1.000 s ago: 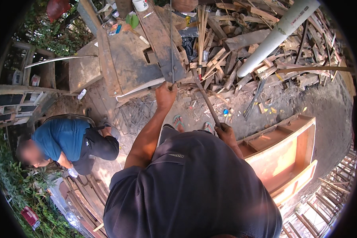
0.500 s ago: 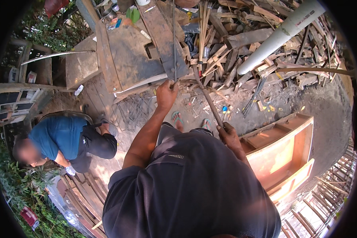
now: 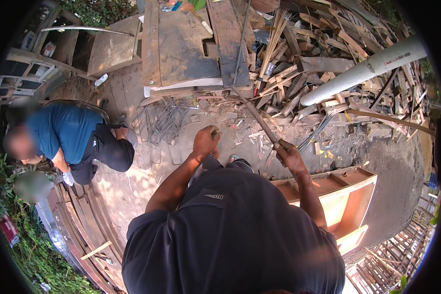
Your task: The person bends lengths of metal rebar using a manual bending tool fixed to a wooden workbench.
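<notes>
My right hand (image 3: 289, 156) is wrapped round the near end of a long brown bar (image 3: 259, 120), which slants up and left. Its far tip meets the dark edge of the workbench (image 3: 181, 63), beside small pegs. Along a dark plank (image 3: 225, 36) on that bench lies a thin metal rod (image 3: 241, 39), its near end at the bar's tip. In front of my body, apart from the rod and bar, my left hand (image 3: 206, 142) is closed with its fingertips together; whether it holds something small cannot be made out.
Bent wire pieces (image 3: 164, 120) lie below the bench. Scrap wood (image 3: 323, 63) is heaped at far right, with a pale pipe (image 3: 362, 71) across it. A wooden frame (image 3: 348, 183) lies at right. A person in blue (image 3: 73, 130) sits bent over at left, near stacked planks (image 3: 85, 220).
My left hand has come away from the rod's end and moved down toward my body. My right hand still grips the bar. The view has shifted.
</notes>
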The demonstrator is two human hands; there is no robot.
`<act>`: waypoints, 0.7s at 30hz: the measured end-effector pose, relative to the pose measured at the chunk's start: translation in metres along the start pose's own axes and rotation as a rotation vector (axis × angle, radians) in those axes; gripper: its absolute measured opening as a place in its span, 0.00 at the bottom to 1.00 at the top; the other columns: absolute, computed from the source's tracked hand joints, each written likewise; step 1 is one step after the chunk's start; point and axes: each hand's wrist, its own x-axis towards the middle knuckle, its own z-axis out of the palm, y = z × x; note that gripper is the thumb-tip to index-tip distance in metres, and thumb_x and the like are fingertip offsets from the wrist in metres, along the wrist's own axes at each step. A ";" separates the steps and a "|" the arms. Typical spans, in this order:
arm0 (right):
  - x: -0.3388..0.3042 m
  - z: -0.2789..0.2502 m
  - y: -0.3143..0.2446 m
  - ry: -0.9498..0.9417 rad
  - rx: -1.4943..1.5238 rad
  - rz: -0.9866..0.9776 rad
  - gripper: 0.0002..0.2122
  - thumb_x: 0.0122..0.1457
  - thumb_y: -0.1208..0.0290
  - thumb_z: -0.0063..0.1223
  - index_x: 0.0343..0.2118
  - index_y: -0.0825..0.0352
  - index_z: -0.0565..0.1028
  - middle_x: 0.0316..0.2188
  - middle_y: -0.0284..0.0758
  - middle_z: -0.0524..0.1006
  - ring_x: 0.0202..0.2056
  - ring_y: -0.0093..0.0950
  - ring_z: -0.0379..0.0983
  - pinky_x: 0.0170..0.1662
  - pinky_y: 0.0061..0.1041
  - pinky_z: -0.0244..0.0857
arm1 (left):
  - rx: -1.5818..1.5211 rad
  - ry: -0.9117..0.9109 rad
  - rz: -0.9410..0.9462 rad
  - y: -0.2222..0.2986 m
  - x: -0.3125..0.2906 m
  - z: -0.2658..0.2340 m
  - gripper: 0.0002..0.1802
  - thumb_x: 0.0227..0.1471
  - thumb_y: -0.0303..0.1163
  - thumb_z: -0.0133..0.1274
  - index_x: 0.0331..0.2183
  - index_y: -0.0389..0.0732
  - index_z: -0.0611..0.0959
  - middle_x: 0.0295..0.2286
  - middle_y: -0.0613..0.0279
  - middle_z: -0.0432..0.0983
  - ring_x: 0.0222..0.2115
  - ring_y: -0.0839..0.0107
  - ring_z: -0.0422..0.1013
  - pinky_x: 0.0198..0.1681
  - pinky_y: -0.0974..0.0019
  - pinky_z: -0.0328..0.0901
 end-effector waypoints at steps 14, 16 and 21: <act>0.019 -0.021 0.009 -0.078 -0.031 -0.067 0.18 0.65 0.54 0.49 0.28 0.66 0.73 0.13 0.23 0.61 0.14 0.16 0.54 0.17 0.22 0.48 | 0.032 0.107 0.062 -0.029 -0.118 0.046 0.10 0.48 0.31 0.58 0.33 0.33 0.82 0.27 0.43 0.79 0.29 0.51 0.78 0.32 0.57 0.71; 0.018 -0.016 0.012 -0.085 -0.012 -0.065 0.18 0.65 0.54 0.49 0.29 0.66 0.73 0.13 0.23 0.62 0.13 0.16 0.54 0.17 0.22 0.48 | 0.021 0.105 0.059 -0.029 -0.125 0.050 0.10 0.48 0.31 0.58 0.32 0.34 0.82 0.27 0.44 0.79 0.29 0.51 0.78 0.33 0.57 0.71; 0.020 0.006 0.031 -0.104 0.007 -0.056 0.18 0.67 0.53 0.44 0.34 0.67 0.73 0.13 0.25 0.63 0.12 0.16 0.55 0.15 0.20 0.49 | -0.126 0.114 -0.044 -0.018 -0.141 0.060 0.11 0.47 0.30 0.59 0.33 0.34 0.83 0.28 0.46 0.79 0.30 0.53 0.78 0.35 0.58 0.70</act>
